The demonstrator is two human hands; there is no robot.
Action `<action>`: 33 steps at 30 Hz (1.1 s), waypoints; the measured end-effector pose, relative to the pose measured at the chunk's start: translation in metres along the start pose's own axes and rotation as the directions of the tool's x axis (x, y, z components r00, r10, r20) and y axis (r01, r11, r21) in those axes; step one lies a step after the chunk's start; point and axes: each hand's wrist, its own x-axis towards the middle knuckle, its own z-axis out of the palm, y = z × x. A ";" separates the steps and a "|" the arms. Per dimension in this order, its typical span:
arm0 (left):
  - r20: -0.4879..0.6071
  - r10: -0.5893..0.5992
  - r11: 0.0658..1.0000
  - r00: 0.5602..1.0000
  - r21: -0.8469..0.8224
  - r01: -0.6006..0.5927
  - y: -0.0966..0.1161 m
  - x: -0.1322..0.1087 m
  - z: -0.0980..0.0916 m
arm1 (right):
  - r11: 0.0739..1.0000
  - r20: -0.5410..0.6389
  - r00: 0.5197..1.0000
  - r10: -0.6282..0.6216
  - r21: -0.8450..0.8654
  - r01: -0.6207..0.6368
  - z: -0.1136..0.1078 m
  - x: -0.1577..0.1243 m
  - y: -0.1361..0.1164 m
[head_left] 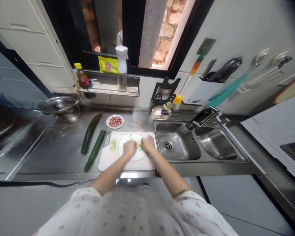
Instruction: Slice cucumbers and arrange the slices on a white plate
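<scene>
My left hand [130,148] is closed over a white square plate [123,156], fingers bent inward; what it pinches, if anything, is hidden. Opposite it, my right hand [147,145] has its fingertips pressed together on a cucumber slice at the plate's right side. Thin pale green cucumber slices [132,138] lie on the plate between and behind the hands. The plate rests on a white cutting board [105,163]. A short row of overlapping slices [113,145] lies on the board's left part. A grey, blade-like shape [151,139] shows partly behind my right hand.
Two whole cucumbers [95,150] [90,133] lie left of the board. Behind it stands a small plate of chopped red pieces [115,121]. A double sink [179,141] with a black faucet [203,118] is at right, a lidded steel pot [61,106] at far left.
</scene>
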 end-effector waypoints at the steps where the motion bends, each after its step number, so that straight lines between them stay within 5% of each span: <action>1: -0.015 0.016 1.000 1.000 0.005 -0.016 0.000 -0.001 0.000 | 1.000 0.000 1.000 0.001 -0.003 -0.001 0.000 0.000 0.000; 12: 0.014 0.351 0.930 0.936 0.110 -0.350 -0.005 -0.016 0.002 | 0.999 -0.020 1.000 0.008 -0.031 -0.009 0.003 0.003 0.004; 25: 0.074 0.382 0.915 0.921 0.111 -0.388 -0.005 -0.016 -0.002 | 0.982 -0.071 0.991 0.117 0.156 -0.105 0.001 0.003 0.036; 33: 0.072 0.395 0.891 0.916 0.212 -0.401 -0.005 -0.014 0.003 | 0.983 -0.059 0.993 0.102 0.162 -0.091 0.010 -0.002 0.034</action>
